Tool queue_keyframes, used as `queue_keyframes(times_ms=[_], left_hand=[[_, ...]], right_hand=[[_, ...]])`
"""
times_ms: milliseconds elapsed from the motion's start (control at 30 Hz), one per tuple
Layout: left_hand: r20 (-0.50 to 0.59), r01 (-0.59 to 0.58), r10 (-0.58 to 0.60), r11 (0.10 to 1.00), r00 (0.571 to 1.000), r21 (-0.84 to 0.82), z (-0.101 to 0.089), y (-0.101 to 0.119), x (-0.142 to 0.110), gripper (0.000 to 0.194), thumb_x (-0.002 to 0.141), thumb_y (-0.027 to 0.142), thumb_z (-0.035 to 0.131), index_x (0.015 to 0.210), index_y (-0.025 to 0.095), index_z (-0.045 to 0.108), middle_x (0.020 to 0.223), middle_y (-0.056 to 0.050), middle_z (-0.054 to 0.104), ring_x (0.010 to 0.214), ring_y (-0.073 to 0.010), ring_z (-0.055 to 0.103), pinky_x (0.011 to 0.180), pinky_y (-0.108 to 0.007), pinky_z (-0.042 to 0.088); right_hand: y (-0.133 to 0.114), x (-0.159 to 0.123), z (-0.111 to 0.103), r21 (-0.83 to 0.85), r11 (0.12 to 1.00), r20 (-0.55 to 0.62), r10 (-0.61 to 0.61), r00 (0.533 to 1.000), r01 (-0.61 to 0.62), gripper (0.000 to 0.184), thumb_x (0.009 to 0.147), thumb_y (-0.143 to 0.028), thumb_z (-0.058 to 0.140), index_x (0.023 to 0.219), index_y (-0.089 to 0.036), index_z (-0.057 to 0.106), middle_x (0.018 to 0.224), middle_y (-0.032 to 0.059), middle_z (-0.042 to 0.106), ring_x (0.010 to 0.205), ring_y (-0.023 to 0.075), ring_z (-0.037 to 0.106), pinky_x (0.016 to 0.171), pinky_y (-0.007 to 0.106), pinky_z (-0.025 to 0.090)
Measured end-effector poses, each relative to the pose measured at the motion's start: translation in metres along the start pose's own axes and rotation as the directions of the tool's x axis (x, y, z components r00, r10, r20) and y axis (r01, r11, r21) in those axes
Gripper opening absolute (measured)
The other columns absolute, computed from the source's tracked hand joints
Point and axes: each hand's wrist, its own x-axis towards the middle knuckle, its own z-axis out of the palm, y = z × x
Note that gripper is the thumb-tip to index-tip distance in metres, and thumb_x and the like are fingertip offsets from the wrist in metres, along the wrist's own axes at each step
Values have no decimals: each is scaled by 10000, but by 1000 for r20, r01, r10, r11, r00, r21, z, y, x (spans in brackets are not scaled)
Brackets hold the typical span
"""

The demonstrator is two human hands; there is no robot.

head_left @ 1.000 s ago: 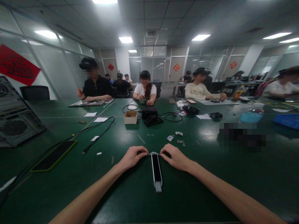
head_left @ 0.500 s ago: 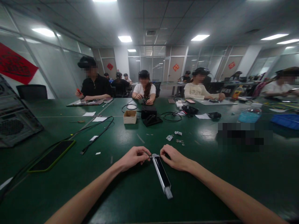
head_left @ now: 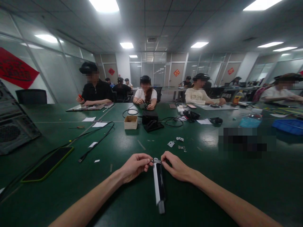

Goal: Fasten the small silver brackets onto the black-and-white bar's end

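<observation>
A slim white-and-black bar-shaped device (head_left: 159, 184) stands out between my two hands, its grey tip pointing toward me. At its far end is a small grey metal-looking fitting. My left hand (head_left: 138, 165) is closed in a pinch at the left side of this end, on a small piece too tiny to make out. From the right, the thumb and bent fingers of my right hand (head_left: 176, 165) close on the same end of the device. Small metal plates (head_left: 170, 144) and several little rings (head_left: 182, 148) lie on the green table (head_left: 201, 195) beyond my hands.
Left lie a phone-like slab with a green edge (head_left: 47, 165) and a black cable (head_left: 94, 145). A small open box (head_left: 130, 123) and a black device (head_left: 150, 118) stand ahead. A large bottle (head_left: 251, 119) and blue tray (head_left: 287, 126) are right. Co-workers sit opposite.
The device has swung so its near tip points more straight toward me, further left than before. Both hands stay at its far end. The view has tilted up slightly.
</observation>
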Motion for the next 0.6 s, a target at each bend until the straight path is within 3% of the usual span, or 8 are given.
queue_keyframes(times_ms=[200,300,433,600], left_hand=[[-31,-27,27,999,999,-21,1,-2,1,246,645,217,820,788,65,691,690,-47,668,496,-40,524,496,-145,424],[-31,-44,43,999,999,-23,0,-2,1,269,627,242,835,778,74,688,680,-40,664,502,-45,533,488,-143,423],[-71,-109,106,993,992,-43,-2,-2,4,274,620,254,840,760,85,676,640,-22,643,484,-47,523,463,-141,416],[-123,-91,76,988,989,-128,1,0,5,244,638,174,826,804,72,680,636,-26,633,487,-46,532,464,-122,449]], right_hand=[[-4,0,1,31,999,-3,19,1000,-19,127,896,-256,435,880,-171,529,853,39,527,735,147,478,677,286,415],[-7,2,2,189,974,-10,130,991,-126,158,887,-301,464,878,-169,549,831,32,545,730,147,495,669,284,412],[-11,8,2,560,779,65,299,952,-282,254,817,-410,575,856,-161,544,767,23,592,671,136,524,620,269,408],[-13,11,1,707,630,96,363,927,-320,409,684,-507,702,829,-147,573,744,15,620,604,100,508,589,248,390]])
